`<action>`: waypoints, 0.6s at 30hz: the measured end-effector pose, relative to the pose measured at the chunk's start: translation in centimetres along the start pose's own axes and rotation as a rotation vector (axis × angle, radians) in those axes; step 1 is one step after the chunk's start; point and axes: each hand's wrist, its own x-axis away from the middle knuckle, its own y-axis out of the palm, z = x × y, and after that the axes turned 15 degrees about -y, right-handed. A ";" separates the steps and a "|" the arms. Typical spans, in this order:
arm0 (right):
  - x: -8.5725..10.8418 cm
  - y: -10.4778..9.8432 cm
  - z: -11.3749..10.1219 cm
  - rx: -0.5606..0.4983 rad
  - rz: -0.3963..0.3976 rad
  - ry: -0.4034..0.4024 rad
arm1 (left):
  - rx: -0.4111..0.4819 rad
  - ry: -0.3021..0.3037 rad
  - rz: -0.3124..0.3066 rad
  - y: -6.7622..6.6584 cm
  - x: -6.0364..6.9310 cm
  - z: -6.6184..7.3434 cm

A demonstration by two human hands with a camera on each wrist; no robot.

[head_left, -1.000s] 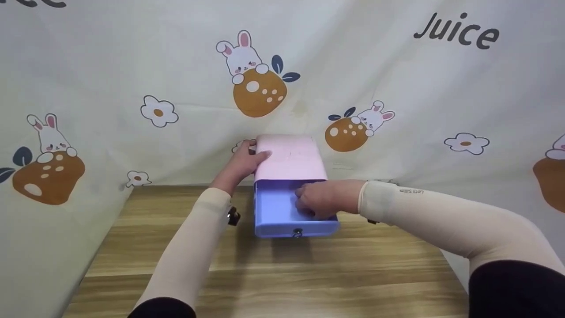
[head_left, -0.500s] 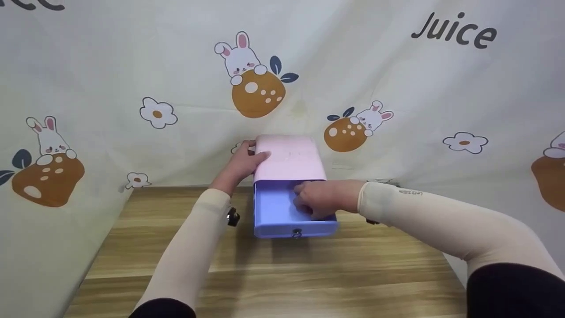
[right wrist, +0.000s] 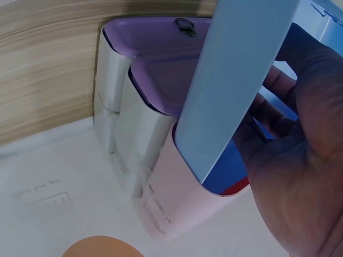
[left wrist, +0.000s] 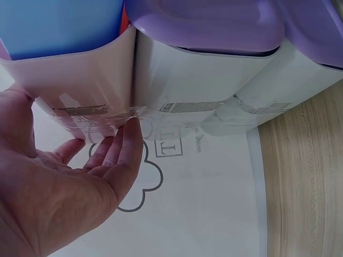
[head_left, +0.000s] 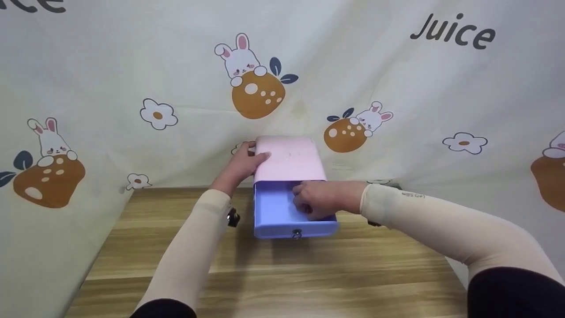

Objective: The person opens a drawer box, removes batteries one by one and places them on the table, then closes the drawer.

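Observation:
A small drawer cabinet has a pink casing [head_left: 289, 159] on top, with a blue drawer [head_left: 276, 205] pulled far out of it. My left hand [head_left: 244, 163] grips the casing's left side, thumb over the top. In the left wrist view, the fingers of my left hand [left wrist: 102, 166] press near the tape on the casing's side. My right hand [head_left: 320, 198] is down inside the drawer by its right wall, fingers bent. From the right wrist, the drawer's side wall [right wrist: 236, 80] hides the fingertips of my right hand [right wrist: 300, 139], so anything pinched there is hidden.
Beneath the pink casing are white casings [left wrist: 198, 75] with purple drawers [left wrist: 214, 24], pushed in. A metal ring pull [head_left: 296, 233] hangs on the blue drawer's front. A printed cloth [head_left: 185, 66] rises behind the wooden table [head_left: 344, 269]. Something red [right wrist: 237, 186] shows at the casing's opening.
My right hand's fingers shift slightly within the drawer and look a little more curled. The left hand, casing and pulled-out drawer stay put; the head view tilts very slightly.

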 end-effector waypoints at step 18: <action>1.5 -0.4 -1.3 -0.024 0.170 -0.012 | 0.000 0.005 -0.005 0.0 0.4 0.1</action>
